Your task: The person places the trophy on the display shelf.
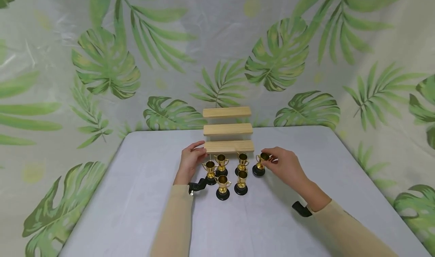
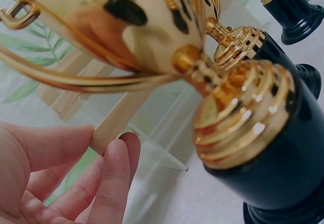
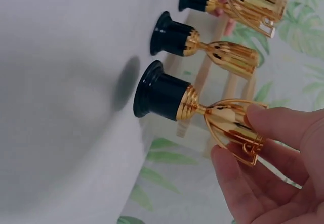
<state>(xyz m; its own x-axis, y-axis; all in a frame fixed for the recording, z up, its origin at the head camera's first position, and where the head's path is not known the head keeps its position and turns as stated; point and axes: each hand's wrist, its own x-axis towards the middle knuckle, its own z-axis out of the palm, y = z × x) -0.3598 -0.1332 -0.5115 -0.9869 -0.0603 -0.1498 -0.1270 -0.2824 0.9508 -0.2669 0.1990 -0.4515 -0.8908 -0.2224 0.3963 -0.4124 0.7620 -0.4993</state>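
Note:
My left hand (image 1: pixel 189 162) pinches the left end of the lowest wooden board (image 1: pixel 229 147) of a small three-tier shelf, thumb above and fingers below in the left wrist view. In my right hand (image 1: pixel 286 167) is a small gold trophy cup (image 3: pixel 169 93) with a black base, gripped by its bowl and handles. It is upright at the right of the group, its base close over the table, with a dark shadow beside it. Several matching trophies stand in front of the shelf, including a front left one (image 1: pixel 222 192) and a front right one (image 1: pixel 241 188).
The shelf's middle board (image 1: pixel 228 129) and top board (image 1: pixel 227 112) rise behind the lowest one. A white cloth covers the table (image 1: pixel 136 219). Behind it hangs a leaf-patterned curtain (image 1: pixel 217 30). One trophy (image 1: pixel 210 172) stands right beside my left hand.

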